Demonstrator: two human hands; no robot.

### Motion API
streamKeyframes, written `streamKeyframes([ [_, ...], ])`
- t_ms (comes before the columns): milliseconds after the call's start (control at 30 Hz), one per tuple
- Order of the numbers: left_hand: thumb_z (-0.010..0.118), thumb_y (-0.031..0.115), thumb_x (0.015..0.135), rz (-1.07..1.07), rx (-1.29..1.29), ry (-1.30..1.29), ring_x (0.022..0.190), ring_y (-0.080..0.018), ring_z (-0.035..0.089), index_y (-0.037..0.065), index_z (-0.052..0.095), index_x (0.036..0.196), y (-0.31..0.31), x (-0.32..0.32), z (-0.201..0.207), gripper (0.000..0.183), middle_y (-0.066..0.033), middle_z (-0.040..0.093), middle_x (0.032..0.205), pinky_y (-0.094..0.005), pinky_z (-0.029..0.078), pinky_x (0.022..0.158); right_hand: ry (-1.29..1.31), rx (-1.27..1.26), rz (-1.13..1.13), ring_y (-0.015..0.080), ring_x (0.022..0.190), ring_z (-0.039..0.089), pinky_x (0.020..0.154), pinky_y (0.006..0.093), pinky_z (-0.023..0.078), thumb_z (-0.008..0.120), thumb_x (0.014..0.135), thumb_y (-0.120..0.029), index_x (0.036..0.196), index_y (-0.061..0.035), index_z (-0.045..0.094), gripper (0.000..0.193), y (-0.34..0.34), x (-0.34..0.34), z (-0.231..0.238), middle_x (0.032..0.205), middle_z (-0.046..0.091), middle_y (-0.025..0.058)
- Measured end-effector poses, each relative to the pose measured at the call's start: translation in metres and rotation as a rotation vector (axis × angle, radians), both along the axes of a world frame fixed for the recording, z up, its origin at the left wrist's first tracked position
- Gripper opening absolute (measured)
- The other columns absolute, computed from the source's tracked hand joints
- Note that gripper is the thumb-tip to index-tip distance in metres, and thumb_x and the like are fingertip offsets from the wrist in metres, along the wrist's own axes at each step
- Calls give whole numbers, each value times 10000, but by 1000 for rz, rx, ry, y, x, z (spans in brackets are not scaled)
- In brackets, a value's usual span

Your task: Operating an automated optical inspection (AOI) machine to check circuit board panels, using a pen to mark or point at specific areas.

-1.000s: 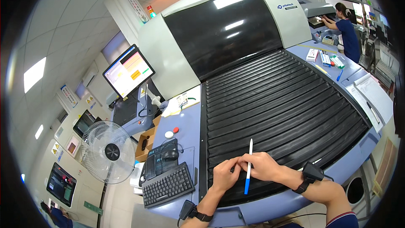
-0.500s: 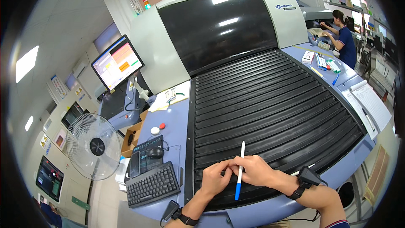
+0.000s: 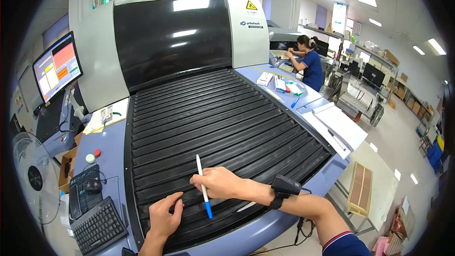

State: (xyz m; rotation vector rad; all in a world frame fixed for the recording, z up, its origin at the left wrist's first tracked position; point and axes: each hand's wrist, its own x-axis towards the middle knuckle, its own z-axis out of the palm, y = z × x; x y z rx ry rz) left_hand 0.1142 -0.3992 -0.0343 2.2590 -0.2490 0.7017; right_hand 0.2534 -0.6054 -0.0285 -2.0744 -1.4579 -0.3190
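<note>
My right hand [image 3: 219, 182] is closed around a white pen [image 3: 205, 196] with a blue end. The pen stands tilted over the black ribbed bed [image 3: 189, 132] of a large machine, its blue end pointing down towards me. To its left, my left hand [image 3: 163, 214] is apart from the pen, with loosely curled fingers and nothing visible in them. Beneath my right forearm, a thin white stick-like thing [image 3: 246, 206] lies at the bed's near edge, partly hidden. Black straps with small devices [image 3: 284, 187] are on my wrists; the left one is mostly cut off.
Left of the bed are a keyboard [image 3: 98, 224], a mouse [image 3: 94, 187], a red button [image 3: 97, 152] and a fan [image 3: 35, 178]. On the right ledge lie an open notebook [image 3: 339, 123], a blue pen [image 3: 295, 102] and small boxes [image 3: 264, 78]. A co-worker [image 3: 311, 66] sits beyond.
My hands have separated; both were together at the pen before. The right hand keeps the pen. The view has swung to the right, showing more of the room there.
</note>
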Motion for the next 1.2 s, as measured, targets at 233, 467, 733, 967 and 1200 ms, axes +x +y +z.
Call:
streamKeyframes([
  [233,709,26,924,-38,-39,103,758,-233,788,-17,714,1152,-5,-9,-3,232,-156,777,819,-309,598,713,226,239,147,359,737,695,639,458,537,697,948,-137,1004,-41,646,122,13,-27,-18,768,691,134],
  [467,682,151,1012,-84,-78,79,703,-190,737,-2,744,1108,-11,-8,3,191,-139,756,822,-317,568,646,421,258,151,376,687,682,620,439,520,665,984,-154,1003,-30,651,126,5,-23,-22,747,697,155],
  [733,700,56,976,-130,-31,132,804,-181,770,16,742,1189,-12,-15,17,220,-139,780,903,-294,588,718,439,203,207,331,726,704,654,411,549,690,976,-147,1051,-24,677,145,7,-25,-26,806,706,130],
  [967,691,53,988,-117,-133,203,823,-143,755,2,731,1204,-4,-10,7,225,-112,783,919,-278,591,740,390,306,201,316,711,703,635,405,549,694,973,-167,1033,-30,685,149,8,-23,-27,781,703,119],
  [1200,708,64,983,-112,-143,218,821,-137,747,2,726,1202,-4,-13,5,229,-119,781,905,-282,593,737,388,251,196,311,667,673,608,410,528,697,977,-157,1015,-30,683,133,5,-28,-23,754,685,118],
])
